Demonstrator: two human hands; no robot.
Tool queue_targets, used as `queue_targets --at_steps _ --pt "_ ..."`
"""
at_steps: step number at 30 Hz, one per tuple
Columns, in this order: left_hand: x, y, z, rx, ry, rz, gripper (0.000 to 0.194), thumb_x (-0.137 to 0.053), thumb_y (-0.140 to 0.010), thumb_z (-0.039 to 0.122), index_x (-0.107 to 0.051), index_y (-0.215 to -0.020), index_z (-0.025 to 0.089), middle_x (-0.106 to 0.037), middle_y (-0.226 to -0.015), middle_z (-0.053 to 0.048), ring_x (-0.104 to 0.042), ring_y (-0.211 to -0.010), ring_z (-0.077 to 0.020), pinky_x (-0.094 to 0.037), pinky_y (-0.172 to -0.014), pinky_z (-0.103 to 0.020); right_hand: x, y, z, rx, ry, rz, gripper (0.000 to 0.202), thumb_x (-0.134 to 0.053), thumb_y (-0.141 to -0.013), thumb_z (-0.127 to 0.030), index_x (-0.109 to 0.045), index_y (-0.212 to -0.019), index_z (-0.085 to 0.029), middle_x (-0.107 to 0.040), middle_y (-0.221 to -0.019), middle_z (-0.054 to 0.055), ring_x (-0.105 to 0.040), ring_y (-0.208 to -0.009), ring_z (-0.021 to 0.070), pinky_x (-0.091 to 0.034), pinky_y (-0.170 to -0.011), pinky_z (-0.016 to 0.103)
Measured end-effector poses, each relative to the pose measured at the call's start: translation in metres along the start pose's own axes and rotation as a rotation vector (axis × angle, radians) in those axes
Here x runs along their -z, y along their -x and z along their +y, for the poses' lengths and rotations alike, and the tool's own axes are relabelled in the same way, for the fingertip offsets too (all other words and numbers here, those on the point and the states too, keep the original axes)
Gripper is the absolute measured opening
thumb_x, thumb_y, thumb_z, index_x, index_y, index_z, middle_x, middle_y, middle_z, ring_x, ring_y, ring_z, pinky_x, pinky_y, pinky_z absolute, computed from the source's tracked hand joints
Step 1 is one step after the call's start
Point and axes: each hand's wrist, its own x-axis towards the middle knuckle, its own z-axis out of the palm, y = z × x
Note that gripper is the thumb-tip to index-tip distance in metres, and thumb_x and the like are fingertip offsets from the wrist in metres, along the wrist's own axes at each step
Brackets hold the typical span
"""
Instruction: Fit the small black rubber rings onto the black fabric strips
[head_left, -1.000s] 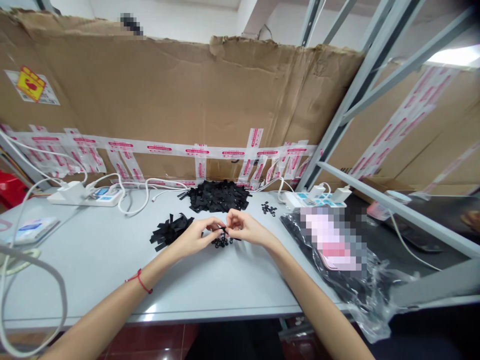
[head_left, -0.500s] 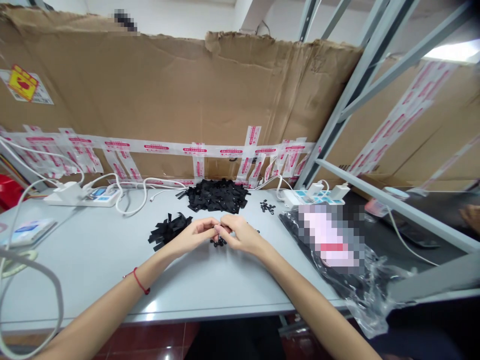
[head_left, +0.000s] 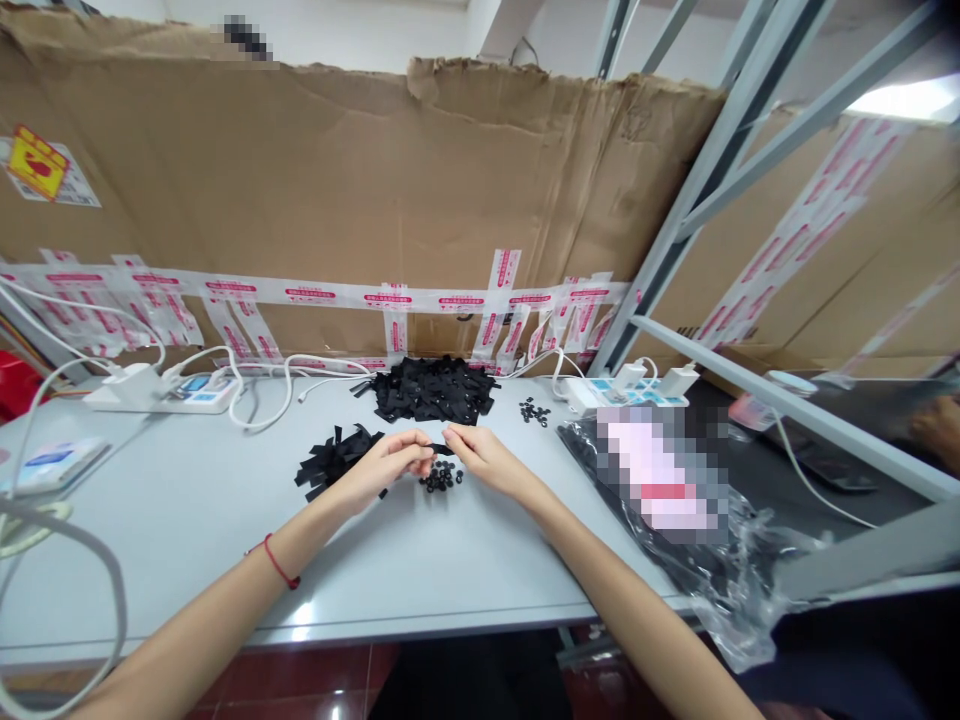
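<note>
a wall of brown cardboard (head_left: 322, 190), patched with white-and-red tape, stands along the far side. in front of it spreads my pale grey surface (head_left: 450, 570), with a grey metal frame (head_left: 682, 225) rising at the far right. a crumpled plastic bag (head_left: 686, 560) lies on the right, something pink and blurred out on top of it. a far heap of black strips (head_left: 435, 392) sits at the middle, close to the cardboard, between a left power strip (head_left: 206, 398) and a right power strip (head_left: 592, 393). a smaller left heap of black strips (head_left: 334, 460) lies just beyond my left forearm. my left grip (head_left: 396, 458) and right grip (head_left: 484, 458) meet near the middle, just apart, each pinching one end of a short black piece, above the surface. right under it is a near pile of small black rings (head_left: 442, 477); a looser cluster of rings (head_left: 535, 411) lies farther right. smallest is the short black piece (head_left: 443, 450) itself, stretched between my fingertips.
</note>
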Motion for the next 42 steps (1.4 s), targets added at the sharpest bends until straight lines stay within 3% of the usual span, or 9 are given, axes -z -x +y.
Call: queue_targets --at_steps 6,14,21,23,29,33,35,38,42 --pt "0.002 -0.004 -0.009 0.046 -0.239 -0.019 0.033 -0.057 -0.078 0.048 -0.054 -0.071 0.016 -0.052 -0.059 0.003 -0.046 -0.058 -0.0111 -0.035 -0.060 -0.025 -0.005 -0.001 0.007 -0.003 0.039 -0.086 0.034 -0.032 -0.095 -0.033 -0.032 -0.064 -0.020 -0.037 -0.061 -0.004 -0.035 -0.057 0.0101 -0.028 -0.058 0.025" --pt "0.007 -0.007 -0.018 0.013 -0.453 0.004 0.029 -0.054 -0.079 0.042 -0.061 -0.077 0.014 -0.049 -0.053 0.004 -0.043 -0.051 -0.0109 -0.031 -0.053 -0.023 0.000 0.001 0.006 -0.085 0.031 -0.146 0.036 -0.035 -0.093 -0.034 -0.033 -0.061 -0.019 -0.037 -0.058 -0.004 -0.035 -0.056 0.0096 -0.026 -0.055 0.024" --pt "0.010 -0.004 -0.010 -0.051 -0.427 -0.047 0.033 -0.049 -0.081 0.036 -0.069 -0.093 0.013 -0.070 -0.082 -0.005 -0.056 -0.067 -0.0151 -0.040 -0.062 -0.024 0.014 0.002 0.005 -0.101 -0.002 -0.188 0.034 -0.043 -0.090 -0.030 -0.057 -0.063 -0.015 -0.054 -0.060 -0.001 -0.044 -0.056 0.0100 -0.033 -0.057 0.022" --pt "0.011 -0.003 -0.008 -0.040 -0.455 -0.036 0.035 -0.048 -0.080 0.036 -0.071 -0.095 0.014 -0.069 -0.078 -0.004 -0.055 -0.063 -0.0146 -0.039 -0.058 -0.023 0.019 0.003 0.004 -0.121 -0.022 -0.170 0.033 -0.048 -0.089 -0.033 -0.064 -0.066 -0.014 -0.059 -0.061 0.000 -0.046 -0.056 0.0102 -0.034 -0.056 0.022" --pt "0.032 0.005 0.009 0.007 -0.728 0.154 0.032 -0.045 -0.079 0.034 -0.070 -0.091 0.017 -0.058 -0.058 0.001 -0.048 -0.051 -0.0136 -0.033 -0.051 -0.023 0.039 0.005 0.012 -0.291 0.194 0.088 0.017 -0.069 -0.074 -0.031 -0.070 -0.069 -0.015 -0.065 -0.063 0.002 -0.053 -0.057 0.0120 -0.036 -0.057 0.022" --pt "0.051 0.013 0.021 0.091 -1.214 0.462 0.029 -0.044 -0.077 0.027 -0.072 -0.082 0.022 -0.063 -0.070 -0.005 -0.057 -0.067 -0.0211 -0.040 -0.061 -0.029 0.047 0.008 0.017 -0.409 0.463 0.055 0.023 -0.058 -0.082 -0.026 -0.072 -0.067 -0.017 -0.066 -0.062 0.005 -0.058 -0.061 0.0147 -0.035 -0.061 0.024" --pt "0.055 0.015 0.022 0.079 -1.386 0.548 0.031 -0.044 -0.077 0.026 -0.074 -0.079 0.022 -0.065 -0.082 -0.009 -0.059 -0.081 -0.0268 -0.043 -0.070 -0.034 0.046 0.008 0.017 -0.440 0.566 0.028 0.030 -0.051 -0.087 -0.027 -0.072 -0.068 -0.017 -0.067 -0.064 0.006 -0.061 -0.067 0.0169 -0.034 -0.061 0.025" --pt "0.054 0.013 0.016 0.006 -1.439 0.582 0.032 -0.045 -0.078 0.029 -0.076 -0.084 0.022 -0.065 -0.097 -0.012 -0.055 -0.098 -0.0322 -0.043 -0.084 -0.042 0.036 0.002 0.019 -0.474 0.663 0.081 0.032 -0.046 -0.091 -0.031 -0.071 -0.077 -0.018 -0.069 -0.075 0.008 -0.063 -0.075 0.0187 -0.034 -0.061 0.025" --pt "0.044 0.006 0.008 -0.098 -1.310 0.522 0.036 -0.039 -0.083 0.030 -0.073 -0.089 0.019 -0.064 -0.101 -0.011 -0.056 -0.099 -0.0294 -0.043 -0.089 -0.043 0.015 -0.015 0.033 -0.519 0.698 0.198 0.029 -0.053 -0.088 -0.043 -0.068 -0.092 -0.018 -0.068 -0.093 0.009 -0.062 -0.084 0.0195 -0.036 -0.064 0.025"
